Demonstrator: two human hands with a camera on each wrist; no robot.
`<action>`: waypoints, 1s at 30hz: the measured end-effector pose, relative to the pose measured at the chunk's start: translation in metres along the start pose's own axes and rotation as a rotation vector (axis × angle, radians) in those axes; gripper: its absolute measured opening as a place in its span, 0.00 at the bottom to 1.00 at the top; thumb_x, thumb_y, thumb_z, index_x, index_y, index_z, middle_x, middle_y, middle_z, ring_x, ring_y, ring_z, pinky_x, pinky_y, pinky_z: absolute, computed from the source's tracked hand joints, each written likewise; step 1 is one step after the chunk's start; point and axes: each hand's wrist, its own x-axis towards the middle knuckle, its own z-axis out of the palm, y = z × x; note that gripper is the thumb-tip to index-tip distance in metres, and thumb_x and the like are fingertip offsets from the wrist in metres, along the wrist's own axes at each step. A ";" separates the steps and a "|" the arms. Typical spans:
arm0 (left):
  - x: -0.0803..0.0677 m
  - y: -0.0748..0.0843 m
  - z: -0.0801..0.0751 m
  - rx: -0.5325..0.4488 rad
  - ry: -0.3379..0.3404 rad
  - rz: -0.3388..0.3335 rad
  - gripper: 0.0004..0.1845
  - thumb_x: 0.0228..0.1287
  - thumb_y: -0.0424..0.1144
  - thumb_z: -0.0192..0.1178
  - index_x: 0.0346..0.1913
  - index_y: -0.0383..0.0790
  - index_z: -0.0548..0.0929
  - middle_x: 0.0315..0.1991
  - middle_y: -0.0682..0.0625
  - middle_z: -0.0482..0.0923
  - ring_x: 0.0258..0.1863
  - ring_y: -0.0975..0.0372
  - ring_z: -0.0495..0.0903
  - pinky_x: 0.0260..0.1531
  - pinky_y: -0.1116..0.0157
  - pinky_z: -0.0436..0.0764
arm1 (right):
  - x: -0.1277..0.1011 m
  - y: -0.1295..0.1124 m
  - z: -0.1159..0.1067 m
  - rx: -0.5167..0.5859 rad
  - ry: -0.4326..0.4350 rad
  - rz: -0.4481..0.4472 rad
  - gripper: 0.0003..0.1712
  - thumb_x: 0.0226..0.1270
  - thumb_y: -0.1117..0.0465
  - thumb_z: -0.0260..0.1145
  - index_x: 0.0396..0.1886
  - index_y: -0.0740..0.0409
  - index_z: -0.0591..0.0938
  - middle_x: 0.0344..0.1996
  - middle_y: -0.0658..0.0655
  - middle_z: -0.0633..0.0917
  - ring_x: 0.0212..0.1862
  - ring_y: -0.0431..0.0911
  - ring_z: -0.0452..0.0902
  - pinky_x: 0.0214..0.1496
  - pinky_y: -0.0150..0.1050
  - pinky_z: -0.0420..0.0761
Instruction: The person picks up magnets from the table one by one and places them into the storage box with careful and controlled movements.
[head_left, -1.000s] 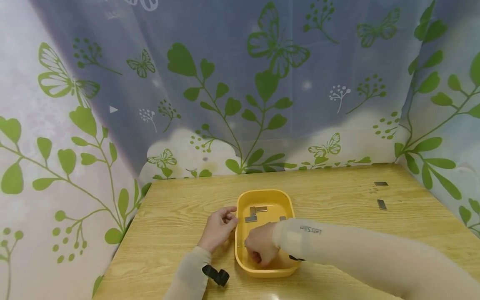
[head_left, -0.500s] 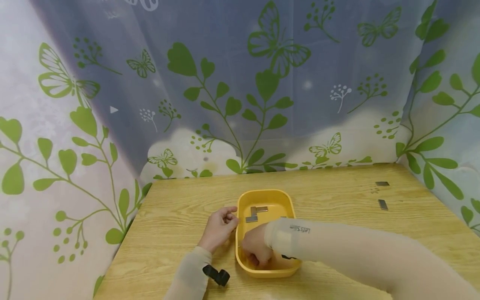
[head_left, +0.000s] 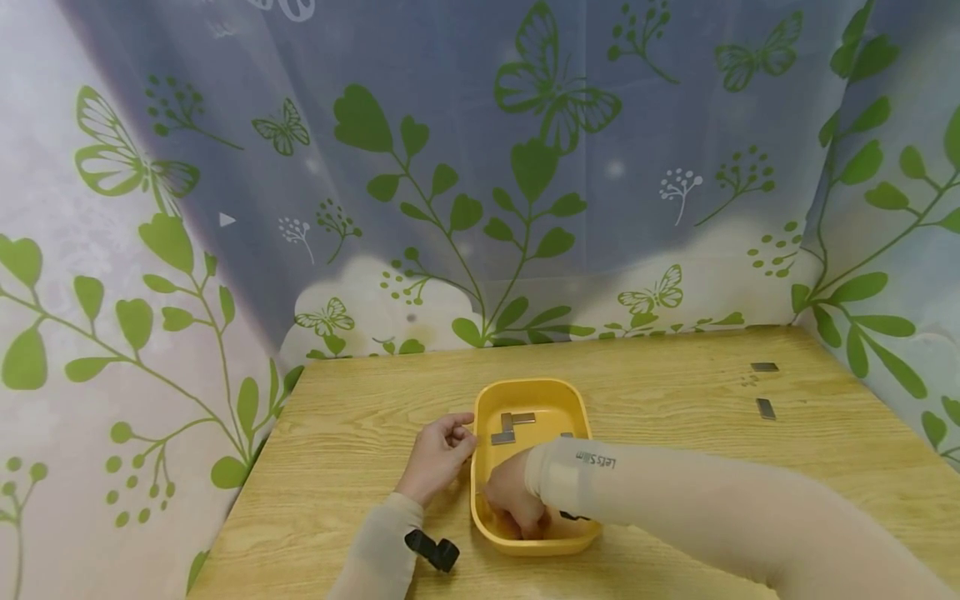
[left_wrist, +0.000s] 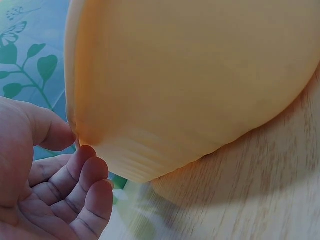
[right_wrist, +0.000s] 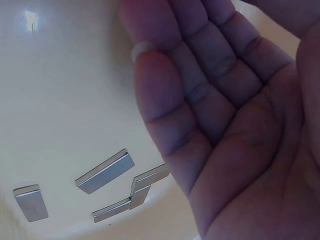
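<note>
The left hand point(head_left: 438, 457) is resting with loosely curled fingers against the yellow tray point(head_left: 528, 394) on the worktop point(head_left: 675, 400) — probably steadying it. The right hand point(head_left: 513, 500) is reaching inside, fingers relaxed and empty, near the metal pieces point(right_wrist: 105, 171).

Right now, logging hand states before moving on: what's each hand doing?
Left hand: open, fingertips touching the yellow tray rim.
Right hand: open, empty, inside the tray.

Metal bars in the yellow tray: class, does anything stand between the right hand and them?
Nothing visible does. The right hand is already inside the tray, palm empty, and the bars lie bare on the tray floor beside its fingers. The left hand stays outside, touching the tray's wall.
</note>
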 end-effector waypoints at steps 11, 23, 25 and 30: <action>0.001 0.000 0.000 -0.007 -0.002 0.003 0.18 0.67 0.34 0.57 0.57 0.32 0.77 0.34 0.49 0.78 0.32 0.60 0.75 0.27 0.68 0.76 | -0.003 0.003 0.000 0.048 0.009 0.014 0.10 0.52 0.56 0.76 0.22 0.43 0.81 0.21 0.42 0.80 0.26 0.37 0.72 0.29 0.31 0.74; 0.000 0.001 0.002 0.002 -0.003 0.023 0.18 0.67 0.33 0.57 0.57 0.31 0.77 0.34 0.48 0.78 0.32 0.60 0.75 0.28 0.68 0.76 | -0.015 0.019 -0.016 0.065 0.091 0.040 0.08 0.59 0.56 0.70 0.22 0.47 0.80 0.15 0.44 0.81 0.19 0.36 0.74 0.25 0.30 0.74; 0.000 0.001 0.002 -0.003 -0.005 0.023 0.18 0.67 0.33 0.57 0.58 0.32 0.77 0.34 0.48 0.78 0.32 0.60 0.76 0.27 0.68 0.76 | -0.021 0.026 -0.021 0.100 0.141 0.032 0.09 0.60 0.55 0.69 0.21 0.46 0.82 0.14 0.43 0.81 0.19 0.35 0.75 0.25 0.29 0.74; 0.000 -0.001 0.001 -0.016 -0.010 0.002 0.18 0.68 0.34 0.57 0.59 0.33 0.77 0.35 0.48 0.78 0.31 0.60 0.75 0.25 0.69 0.75 | -0.036 0.046 -0.029 0.226 0.293 -0.001 0.10 0.64 0.55 0.66 0.22 0.46 0.82 0.18 0.42 0.80 0.20 0.36 0.74 0.27 0.30 0.74</action>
